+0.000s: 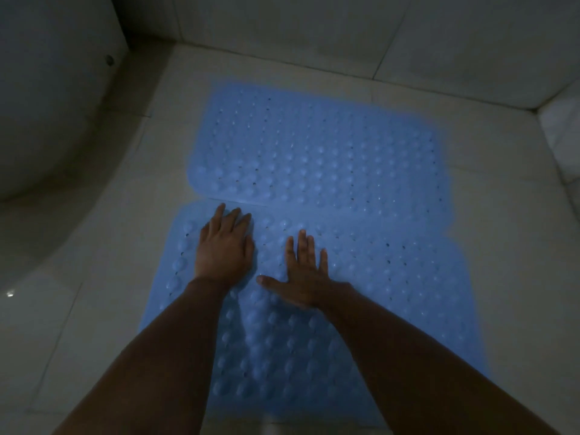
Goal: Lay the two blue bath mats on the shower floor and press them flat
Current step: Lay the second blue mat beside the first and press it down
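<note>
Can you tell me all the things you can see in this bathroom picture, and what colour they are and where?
far mat: one, blue, bumpy, on the floor nearer the back wall
near mat: one, blue, bumpy, on the floor right next to the far mat
floor: pale tiles, under both mats
wall: pale tiles, at the back and right
curved white fixture: one, at the left
left hand: one, flat on the near mat, by its far edge
right hand: one, flat on the near mat, fingers spread
</note>
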Tool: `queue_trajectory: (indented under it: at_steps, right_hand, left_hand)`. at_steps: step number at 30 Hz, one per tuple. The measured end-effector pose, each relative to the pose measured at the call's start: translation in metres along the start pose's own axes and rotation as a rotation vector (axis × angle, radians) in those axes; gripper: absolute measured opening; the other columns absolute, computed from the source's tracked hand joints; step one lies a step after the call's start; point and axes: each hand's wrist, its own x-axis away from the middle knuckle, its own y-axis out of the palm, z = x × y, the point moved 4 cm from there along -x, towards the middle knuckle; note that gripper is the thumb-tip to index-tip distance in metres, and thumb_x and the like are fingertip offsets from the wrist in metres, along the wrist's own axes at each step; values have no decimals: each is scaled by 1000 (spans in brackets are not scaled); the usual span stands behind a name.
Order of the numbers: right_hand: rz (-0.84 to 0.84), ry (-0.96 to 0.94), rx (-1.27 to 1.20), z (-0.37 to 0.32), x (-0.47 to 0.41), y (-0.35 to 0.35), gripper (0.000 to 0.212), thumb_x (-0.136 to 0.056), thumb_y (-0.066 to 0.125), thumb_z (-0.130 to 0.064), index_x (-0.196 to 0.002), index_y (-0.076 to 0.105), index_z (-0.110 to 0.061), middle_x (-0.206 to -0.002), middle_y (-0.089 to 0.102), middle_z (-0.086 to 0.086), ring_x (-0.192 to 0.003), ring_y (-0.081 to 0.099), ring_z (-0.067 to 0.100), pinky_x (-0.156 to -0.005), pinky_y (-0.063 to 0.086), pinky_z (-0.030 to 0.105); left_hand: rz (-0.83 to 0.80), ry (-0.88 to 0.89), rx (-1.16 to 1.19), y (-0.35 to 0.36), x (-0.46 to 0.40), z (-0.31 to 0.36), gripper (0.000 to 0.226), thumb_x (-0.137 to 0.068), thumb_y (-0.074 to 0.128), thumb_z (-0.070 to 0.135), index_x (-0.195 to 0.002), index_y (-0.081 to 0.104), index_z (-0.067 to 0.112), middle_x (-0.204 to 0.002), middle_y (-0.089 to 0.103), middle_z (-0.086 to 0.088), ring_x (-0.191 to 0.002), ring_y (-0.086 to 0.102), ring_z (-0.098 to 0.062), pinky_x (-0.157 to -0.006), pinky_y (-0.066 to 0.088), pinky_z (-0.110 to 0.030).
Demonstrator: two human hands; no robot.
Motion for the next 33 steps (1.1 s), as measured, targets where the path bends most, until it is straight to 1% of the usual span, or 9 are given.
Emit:
queue_trajectory:
  at_steps: [2,4,5,11,18,22,26,29,33]
  right_hand:
    - [3,-16,-107,-1,0,-26,96,-91,41,-75,-161,12,-16,-169,-9,11,-157,-5,27,-126,3,50]
    - [161,-23,-180,5,0,-57,64,-99,47,-58,-146,47,-15,-157,41,14,-146,38,30,-118,32,41]
    - [232,-27,-171,10,-1,-70,56,-101,48,-52,-141,53,-14,-149,52,12,-139,46,30,-115,37,38]
    - [421,-76,-222,28,-7,-78,47,-100,49,-44,-137,61,-17,-141,60,4,-131,54,22,-113,42,38]
    - [682,-235,-282,34,-16,-65,36,-92,55,-38,-115,73,-17,-119,70,1,-118,61,23,-100,52,42]
    - [677,-233,-279,37,-12,-64,31,-95,54,-39,-115,70,-21,-115,70,-3,-112,61,21,-95,53,43]
    - [570,-180,-217,36,-2,-79,29,-97,55,-39,-118,69,-24,-119,68,-1,-116,59,23,-100,49,43]
    - [464,-114,-146,18,1,-96,33,-98,52,-44,-121,67,-26,-125,66,3,-119,58,27,-102,47,45]
    - [404,-109,-94,-28,-5,-103,36,-98,50,-41,-127,64,-25,-130,62,8,-123,57,31,-104,46,46]
  left_hand:
    - [22,82,5,3,5,11,55,-94,38,37,-139,59,12,-144,57,-11,-146,39,-34,-107,42,-49]
    - [47,172,10,6,12,24,54,-96,38,35,-139,59,9,-144,58,-13,-144,42,-36,-108,43,-48]
    - [39,197,9,8,15,31,55,-97,37,35,-140,58,8,-146,56,-14,-145,41,-37,-109,43,-50]
    - [-161,157,-95,53,33,48,78,-100,28,63,-161,20,16,-170,5,-13,-157,1,-33,-125,12,-55]
    - [-133,138,-123,52,34,51,82,-98,25,68,-162,18,17,-170,-2,-10,-157,-6,-29,-124,11,-55]
    - [-195,152,-118,53,36,49,98,-90,27,81,-163,11,17,-170,-7,-12,-157,-11,-28,-125,6,-56]
    - [-425,129,-50,42,23,48,102,-84,21,84,-163,-1,22,-168,-21,-7,-155,-21,-25,-125,-8,-51]
    - [-471,95,127,6,8,37,86,-85,31,64,-160,25,22,-169,15,-7,-156,12,-25,-125,15,-43]
    - [-155,24,137,-38,1,-4,77,-81,24,53,-142,57,18,-143,60,-7,-144,42,-34,-110,44,-51]
